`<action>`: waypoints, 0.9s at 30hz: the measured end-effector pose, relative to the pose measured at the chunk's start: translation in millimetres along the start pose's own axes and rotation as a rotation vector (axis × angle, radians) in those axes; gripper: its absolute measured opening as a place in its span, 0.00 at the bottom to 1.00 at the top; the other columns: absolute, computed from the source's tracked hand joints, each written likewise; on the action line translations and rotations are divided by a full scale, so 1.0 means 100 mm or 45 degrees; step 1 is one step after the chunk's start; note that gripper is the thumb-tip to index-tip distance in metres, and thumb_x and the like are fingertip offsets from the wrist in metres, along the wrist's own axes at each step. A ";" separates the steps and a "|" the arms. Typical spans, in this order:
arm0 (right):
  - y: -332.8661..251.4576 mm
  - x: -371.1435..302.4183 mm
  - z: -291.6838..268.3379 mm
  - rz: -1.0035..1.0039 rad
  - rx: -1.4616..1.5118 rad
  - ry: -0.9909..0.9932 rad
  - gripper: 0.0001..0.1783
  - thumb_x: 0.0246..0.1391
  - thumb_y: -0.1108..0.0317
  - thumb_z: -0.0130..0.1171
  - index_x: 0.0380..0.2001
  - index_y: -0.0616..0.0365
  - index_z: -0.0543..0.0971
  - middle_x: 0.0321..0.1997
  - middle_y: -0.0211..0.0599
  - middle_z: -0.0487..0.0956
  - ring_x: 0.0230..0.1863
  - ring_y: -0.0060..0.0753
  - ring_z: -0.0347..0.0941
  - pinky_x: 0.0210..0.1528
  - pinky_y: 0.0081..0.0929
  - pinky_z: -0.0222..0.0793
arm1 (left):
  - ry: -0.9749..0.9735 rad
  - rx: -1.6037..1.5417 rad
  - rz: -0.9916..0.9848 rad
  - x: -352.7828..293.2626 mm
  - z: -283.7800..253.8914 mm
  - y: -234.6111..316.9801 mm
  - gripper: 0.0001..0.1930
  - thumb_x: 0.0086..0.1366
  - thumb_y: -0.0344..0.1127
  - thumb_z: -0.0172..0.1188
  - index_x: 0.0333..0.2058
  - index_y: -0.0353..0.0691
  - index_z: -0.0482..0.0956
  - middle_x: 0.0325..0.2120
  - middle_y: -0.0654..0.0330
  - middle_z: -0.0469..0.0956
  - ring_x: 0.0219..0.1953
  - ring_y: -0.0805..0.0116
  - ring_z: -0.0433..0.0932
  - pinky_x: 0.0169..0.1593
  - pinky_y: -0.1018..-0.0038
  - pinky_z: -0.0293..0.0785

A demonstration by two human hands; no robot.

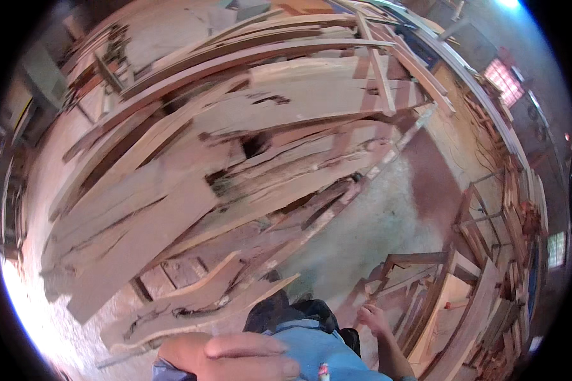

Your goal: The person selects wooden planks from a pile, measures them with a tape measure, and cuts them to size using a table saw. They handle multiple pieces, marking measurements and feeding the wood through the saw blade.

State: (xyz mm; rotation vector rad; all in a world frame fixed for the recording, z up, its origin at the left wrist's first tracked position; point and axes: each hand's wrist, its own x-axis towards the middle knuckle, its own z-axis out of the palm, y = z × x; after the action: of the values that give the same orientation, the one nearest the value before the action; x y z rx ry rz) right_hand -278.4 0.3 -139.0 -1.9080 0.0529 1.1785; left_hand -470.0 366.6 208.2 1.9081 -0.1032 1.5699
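Observation:
My left hand point(254, 359) is held close against my blue shirt, large and blurred at the lower edge; how its fingers lie is unclear. A small white stick with a red tip point(324, 371) shows in front of the shirt, apart from that hand. On the other side, my right hand point(372, 319) hangs low with its fingers curled in; anything inside them is hidden. Wooden frames point(416, 259) lean just beyond it. Ahead on the left lies a wavy-edged slab point(178, 312), near a broad stack of rough wooden planks point(165, 216).
Long narrow boards point(254, 54) lie across the far side of the stack, with crossed battens point(376, 70) at its right end. Cut boards point(448, 311) and more frames crowd the right side. Bare concrete floor point(388, 216) runs between the stack and the frames.

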 end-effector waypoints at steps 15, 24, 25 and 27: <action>-0.42 0.86 -1.25 -0.022 -0.041 0.109 0.19 0.60 0.62 0.56 0.45 0.68 0.80 0.38 0.41 0.82 0.34 0.30 0.80 0.38 0.27 0.76 | 0.004 0.038 0.051 0.53 2.33 -0.15 0.09 0.54 0.47 0.60 0.27 0.49 0.79 0.28 0.67 0.77 0.33 0.64 0.72 0.32 0.62 0.72; -0.75 1.44 -2.52 -0.131 -0.012 0.224 0.18 0.60 0.62 0.56 0.46 0.66 0.80 0.34 0.34 0.81 0.33 0.25 0.76 0.37 0.24 0.73 | -0.009 0.094 0.121 0.81 3.83 -0.17 0.05 0.56 0.43 0.61 0.30 0.52 0.79 0.27 0.69 0.73 0.34 0.67 0.71 0.33 0.63 0.73; -0.74 1.51 -2.59 -0.134 0.012 0.236 0.18 0.60 0.62 0.57 0.45 0.65 0.80 0.34 0.34 0.81 0.33 0.25 0.76 0.37 0.24 0.73 | -0.037 0.106 0.088 0.85 3.93 -0.16 0.05 0.56 0.41 0.63 0.31 0.53 0.79 0.27 0.70 0.74 0.34 0.67 0.71 0.34 0.63 0.74; -0.79 1.61 -2.71 -0.132 0.021 0.241 0.18 0.60 0.62 0.57 0.45 0.65 0.80 0.34 0.34 0.81 0.33 0.25 0.76 0.37 0.24 0.73 | -0.162 0.053 0.127 0.92 4.05 -0.26 0.05 0.55 0.38 0.66 0.32 0.53 0.80 0.29 0.70 0.75 0.36 0.68 0.71 0.35 0.63 0.74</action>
State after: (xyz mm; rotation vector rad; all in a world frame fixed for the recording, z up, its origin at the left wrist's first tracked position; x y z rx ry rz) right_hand 36.9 -75.1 -160.2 -1.9781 0.0650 0.9245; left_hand -89.2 205.4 253.5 2.0635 -0.2253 1.5250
